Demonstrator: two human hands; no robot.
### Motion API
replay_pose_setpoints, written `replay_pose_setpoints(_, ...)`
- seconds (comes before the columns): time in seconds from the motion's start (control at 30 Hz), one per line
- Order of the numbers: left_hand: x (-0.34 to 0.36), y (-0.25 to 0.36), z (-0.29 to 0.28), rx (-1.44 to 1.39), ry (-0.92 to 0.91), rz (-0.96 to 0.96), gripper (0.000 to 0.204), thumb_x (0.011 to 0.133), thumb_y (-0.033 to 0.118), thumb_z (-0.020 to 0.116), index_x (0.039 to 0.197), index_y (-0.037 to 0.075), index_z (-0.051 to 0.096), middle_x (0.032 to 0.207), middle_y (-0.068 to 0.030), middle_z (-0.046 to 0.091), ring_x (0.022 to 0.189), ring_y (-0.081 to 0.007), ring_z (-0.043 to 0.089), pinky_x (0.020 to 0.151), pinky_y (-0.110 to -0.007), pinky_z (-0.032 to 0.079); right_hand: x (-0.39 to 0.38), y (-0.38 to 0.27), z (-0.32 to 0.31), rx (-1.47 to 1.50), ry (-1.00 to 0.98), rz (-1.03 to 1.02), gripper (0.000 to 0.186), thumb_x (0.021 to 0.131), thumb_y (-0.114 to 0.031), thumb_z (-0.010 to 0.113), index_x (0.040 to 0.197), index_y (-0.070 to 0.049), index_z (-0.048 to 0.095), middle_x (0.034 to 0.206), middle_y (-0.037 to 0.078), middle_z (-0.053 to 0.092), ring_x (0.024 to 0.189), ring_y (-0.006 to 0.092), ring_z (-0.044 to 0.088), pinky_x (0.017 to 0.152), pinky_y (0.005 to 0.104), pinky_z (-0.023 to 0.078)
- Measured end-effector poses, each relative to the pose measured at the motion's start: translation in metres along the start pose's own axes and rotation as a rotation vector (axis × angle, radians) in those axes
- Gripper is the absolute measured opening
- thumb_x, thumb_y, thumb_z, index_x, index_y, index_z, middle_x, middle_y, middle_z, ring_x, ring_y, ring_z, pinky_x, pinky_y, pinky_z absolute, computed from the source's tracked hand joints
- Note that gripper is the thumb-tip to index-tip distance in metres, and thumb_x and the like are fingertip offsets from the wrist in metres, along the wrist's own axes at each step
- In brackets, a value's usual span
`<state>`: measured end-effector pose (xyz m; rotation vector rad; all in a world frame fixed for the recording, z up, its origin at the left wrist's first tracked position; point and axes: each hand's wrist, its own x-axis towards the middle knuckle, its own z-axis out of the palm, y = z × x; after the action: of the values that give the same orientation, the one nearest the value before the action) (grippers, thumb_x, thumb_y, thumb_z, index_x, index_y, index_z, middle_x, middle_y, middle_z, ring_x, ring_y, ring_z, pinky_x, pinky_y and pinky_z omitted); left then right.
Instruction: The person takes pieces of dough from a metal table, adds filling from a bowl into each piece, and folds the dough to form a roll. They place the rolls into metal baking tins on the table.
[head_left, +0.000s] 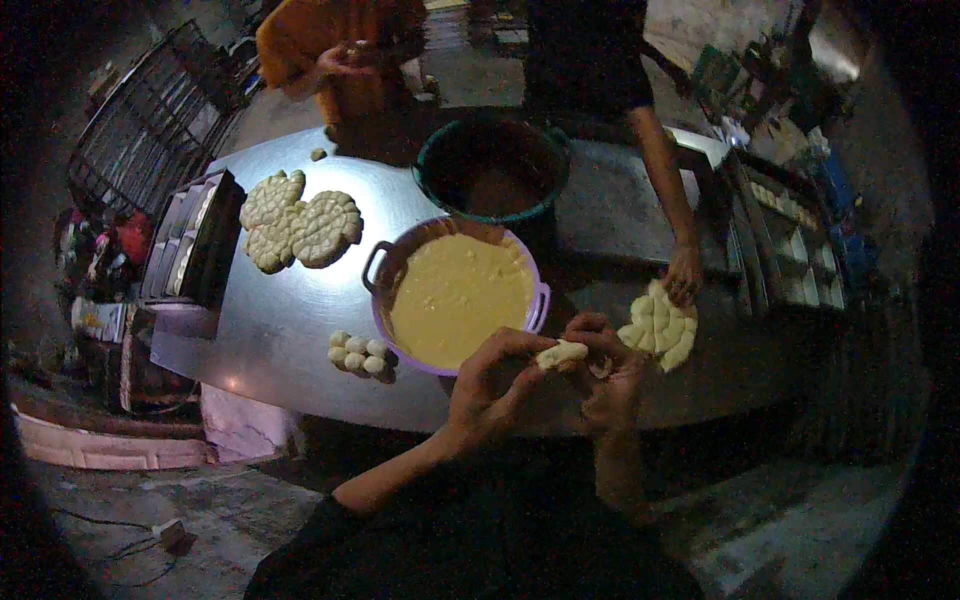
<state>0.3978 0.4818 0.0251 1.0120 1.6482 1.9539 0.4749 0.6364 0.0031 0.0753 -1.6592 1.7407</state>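
Note:
A small pale piece of dough [562, 354] is held up between the fingertips of my two hands, above the table's near edge. My left hand [497, 385] pinches its left end, while my right hand [606, 380] has its fingers closed around the right end. Just beyond stands a purple basin [541, 306] with side handles, holding a thick yellow mixture [460, 295]. Several round dough balls [357, 353] sit together to the left of the basin. Right of my right hand lies a cluster of joined dough pieces [658, 328].
A co-worker's hand [684, 274] touches the right dough cluster; another person [345, 60] stands across the metal table [290, 340]. Larger dough clusters [325, 230] lie at left. A dark green tub [425, 170] is behind the basin. Compartmented trays [185, 240] stand at both sides.

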Motion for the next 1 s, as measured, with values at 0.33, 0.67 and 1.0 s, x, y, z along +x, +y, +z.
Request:
replay_pose_setpoints(0.33, 0.074, 0.011, -0.114, 0.014, 0.129, 1.240, 0.060, 0.081, 0.060, 0.062, 0.101, 0.003, 0.066, 0.095, -0.0163, 0.065, 0.089, -0.0295, 0.065, 0.088, -0.046, 0.051, 0.081, -0.022, 0.146, 0.259, -0.155, 0.582, 0.065, 0.076, -0.018, 0.081, 0.130, -0.003, 0.049, 0.098, 0.007, 0.065, 0.089, 0.0132, 0.063, 0.079, 0.0271, 0.051)
replay_pose_setpoints(0.67, 0.088, -0.064, -0.200, -0.375, 0.319, 0.099, 0.099, 0.070, 0.047, 0.083, 0.141, 0.001, 0.032, 0.134, -0.0126, 0.042, 0.118, -0.0256, 0.050, 0.100, -0.037, 0.041, 0.154, 0.076, 0.217, 0.685, 0.043, 0.681, 0.062, 0.081, -0.011, 0.072, 0.136, -0.006, 0.044, 0.128, 0.009, 0.053, 0.115, 0.0221, 0.055, 0.097, 0.0332, 0.046)
replay_pose_setpoints(1.0, 0.089, -0.099, -0.319, -0.389, 0.508, -0.378, 0.025, 0.096, 0.011, 0.054, 0.119, 0.003, 0.055, 0.102, -0.0065, 0.058, 0.094, -0.0142, 0.057, 0.088, -0.030, 0.045, 0.259, 0.249, 0.111, -1.296, -0.819, 0.508, 0.044, 0.101, -0.036, 0.040, 0.125, -0.004, 0.059, 0.113, 0.023, 0.064, 0.104, 0.0412, 0.061, 0.091, 0.0422, 0.048)
